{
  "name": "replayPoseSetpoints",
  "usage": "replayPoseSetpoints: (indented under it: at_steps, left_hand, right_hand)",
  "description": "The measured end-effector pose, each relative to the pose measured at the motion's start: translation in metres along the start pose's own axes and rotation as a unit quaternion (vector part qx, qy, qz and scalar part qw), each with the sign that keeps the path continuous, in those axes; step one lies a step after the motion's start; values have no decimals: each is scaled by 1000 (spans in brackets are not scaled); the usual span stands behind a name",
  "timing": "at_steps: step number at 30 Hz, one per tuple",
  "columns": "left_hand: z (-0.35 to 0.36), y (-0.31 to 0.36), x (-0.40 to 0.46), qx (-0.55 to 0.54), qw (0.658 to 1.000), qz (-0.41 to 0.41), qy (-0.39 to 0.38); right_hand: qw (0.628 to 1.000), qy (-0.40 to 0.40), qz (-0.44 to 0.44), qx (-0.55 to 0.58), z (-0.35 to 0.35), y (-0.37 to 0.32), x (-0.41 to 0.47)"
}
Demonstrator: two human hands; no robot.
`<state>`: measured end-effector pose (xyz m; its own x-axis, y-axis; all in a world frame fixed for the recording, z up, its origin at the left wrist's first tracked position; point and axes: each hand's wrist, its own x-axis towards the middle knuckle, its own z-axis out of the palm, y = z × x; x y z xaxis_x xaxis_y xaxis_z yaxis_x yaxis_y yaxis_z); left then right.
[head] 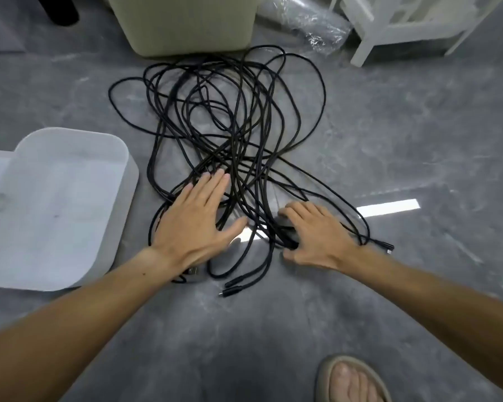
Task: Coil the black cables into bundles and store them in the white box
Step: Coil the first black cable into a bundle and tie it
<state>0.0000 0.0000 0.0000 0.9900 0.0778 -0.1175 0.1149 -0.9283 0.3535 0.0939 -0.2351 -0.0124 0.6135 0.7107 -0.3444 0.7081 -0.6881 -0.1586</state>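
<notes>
A tangle of black cables (230, 117) sprawls in loose loops over the grey floor, with several plug ends (235, 287) lying at its near side. My left hand (196, 219) lies flat and spread on the left part of the tangle, holding nothing. My right hand (317, 236) is curled over a bunch of strands at the tangle's near right, fingers bent around them. The white box (111, 216) stands open and empty at the left, its lid beside it at the frame's edge.
A beige bin (186, 24) stands just beyond the cables. Crumpled clear plastic (305, 21) and a white furniture frame (404, 27) are at the back right. My sandalled foot (352, 378) is at the bottom right.
</notes>
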Motion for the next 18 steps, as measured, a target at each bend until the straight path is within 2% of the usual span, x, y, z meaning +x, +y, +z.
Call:
replayPoseSetpoints:
  at_steps: [7, 10, 12, 13, 15, 18]
  left_hand:
    - [5, 0, -5, 25, 999, 23, 0]
    - [0, -2, -5, 31, 999, 26, -3]
    - [0, -3, -5, 25, 999, 26, 2]
    - [-1, -3, -4, 25, 999, 26, 4]
    - [-3, -3, -3, 16, 999, 30, 4]
    - [-7, 3, 0, -34, 999, 35, -7]
  right_hand:
    - [999, -16, 29, -18, -1, -3, -1]
    - [997, -43, 48, 41, -4, -1, 2]
    - [986, -69, 59, 141, -6, 2, 3]
    - [970, -81, 65, 218, -8, 2, 3]
    - [916, -106, 70, 382, -14, -2, 2]
    - [831, -115, 65, 541, -27, -11, 2]
